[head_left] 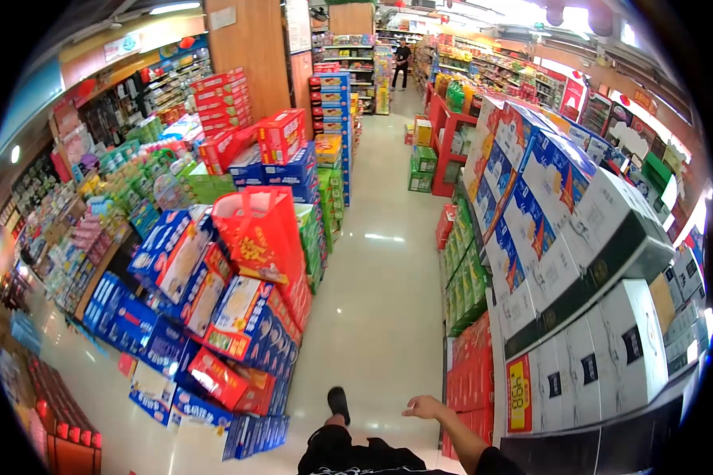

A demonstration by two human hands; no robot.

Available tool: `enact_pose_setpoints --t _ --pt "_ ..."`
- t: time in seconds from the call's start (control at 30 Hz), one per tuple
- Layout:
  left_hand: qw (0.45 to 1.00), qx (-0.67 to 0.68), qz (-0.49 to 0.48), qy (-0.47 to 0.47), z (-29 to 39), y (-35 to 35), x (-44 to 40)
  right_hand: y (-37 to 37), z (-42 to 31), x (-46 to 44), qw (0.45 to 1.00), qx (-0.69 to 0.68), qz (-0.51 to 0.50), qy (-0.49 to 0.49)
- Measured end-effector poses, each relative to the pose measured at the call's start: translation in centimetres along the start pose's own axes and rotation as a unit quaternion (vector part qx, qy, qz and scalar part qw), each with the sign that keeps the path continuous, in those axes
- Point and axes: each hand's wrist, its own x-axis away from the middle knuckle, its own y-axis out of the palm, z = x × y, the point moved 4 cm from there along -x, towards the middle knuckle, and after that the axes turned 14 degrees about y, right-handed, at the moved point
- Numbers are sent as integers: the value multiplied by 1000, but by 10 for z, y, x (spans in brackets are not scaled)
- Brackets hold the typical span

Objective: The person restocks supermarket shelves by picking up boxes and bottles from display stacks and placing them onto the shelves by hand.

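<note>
My right hand [425, 408] hangs over the tiled aisle floor at the lower middle, its fingers loosely bent and a little apart. Nothing shows in it. The nearest goods are stacked red boxes [470, 380] just to its right, which it does not touch. My left hand is out of view. Below, one dark shoe [338, 404] of mine is on the floor, with my black clothing [356, 453] at the bottom edge.
A pale tiled aisle [376, 261] runs ahead between displays. Left stand blue cartons [245, 317] and a red gift bag [257, 237]. Right are white cartons [602, 348] with a yellow price sign [519, 393] and green boxes [465, 277]. A person in dark clothes [402, 63] stands far ahead.
</note>
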Motion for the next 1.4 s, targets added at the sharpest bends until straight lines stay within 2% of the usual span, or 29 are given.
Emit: enact_pose_setpoints --t 0.1,0.17,0.2,0.23,0.27,0.3,0.33,0.37,0.4,0.43,0.47,0.5,0.53,0.57,0.6,0.67,0.7,0.77,0.8,0.87,0.9,0.93,0.97,1.0,1.07,1.1,1.13,1.17,1.4 --pt "1000 4 -4 22 50 -37 -78 -55 6 -49 996 -30 42 68" --pt "998 -3 -4 56 95 -72 -132 -65 19 -81 989 -80 -5 127" --pt "996 -16 -1 89 121 -87 -168 -76 36 -102 982 -99 -17 158" --pt "990 -42 3 135 152 -109 -200 -82 41 -112 987 -108 10 120" --pt "976 -90 2 200 184 -127 -236 -71 63 -119 975 -151 -20 163" --pt "955 -151 -3 256 214 -139 -286 -59 87 -127 958 -192 -45 207" --pt "940 -201 -9 277 249 -162 -327 -42 94 -136 901 -275 -119 313" --pt "945 -230 -30 229 284 -190 -375 -36 90 -139 867 -346 -141 331" --pt "959 -84 82 258 331 -206 -425 -38 101 -145 828 -411 -154 348" --pt "968 92 143 183 379 -237 -446 -33 98 -152 784 -478 -175 357" --pt "963 109 124 215 435 -278 -461 -26 99 -174 785 -515 -189 288" --pt "958 114 149 216 491 -294 -485 -23 116 -202 782 -546 -198 224" --pt "945 131 125 274 541 -324 -496 -20 123 -225 773 -578 -212 157" --pt "929 200 116 288 584 -351 -507 -64 82 -222 749 -584 -196 245" --pt "906 273 105 306 625 -357 -531 -91 76 -244 753 -591 -167 239" --pt "900 274 96 324 684 -398 -553 -144 44 -278 753 -609 -119 217" --pt "897 278 91 333 706 -406 -573 -163 47 -308 730 -638 -136 204" --pt "917 190 104 334 721 -412 -622 -195 63 -374 679 -691 -170 182" --pt "927 142 110 330 709 -416 -650 -212 66 -393 675 -690 -196 173" --pt "956 45 120 264 659 -401 -696 -265 82 -449 676 -683 -236 141" --pt "986 -12 23 166 636 -407 -696 -336 53 -425 708 -626 -243 217" --pt "974 -77 -30 210 625 -403 -696 -374 54 -438 718 -605 -272 210" --pt "986 -33 -89 139 611 -406 -682 -403 61 -448 725 -584 -304 203" --pt "989 78 -97 84 597 -403 -672 -429 73 -459 732 -560 -334 198" --pt "978 49 137 146 619 -398 -661 -465 82 -489 668 -578 -434 180" --pt "985 53 121 111 630 -397 -665 -483 82 -498 643 -585 -461 182" --pt "994 59 63 64 640 -394 -681 -498 90 -509 618 -590 -484 188" --pt "996 66 34 40 651 -400 -692 -498 95 -530 589 -625 -452 241" --pt "996 70 -26 39 771 -468 -847 -624 100 -666 608 -652 -371 261"
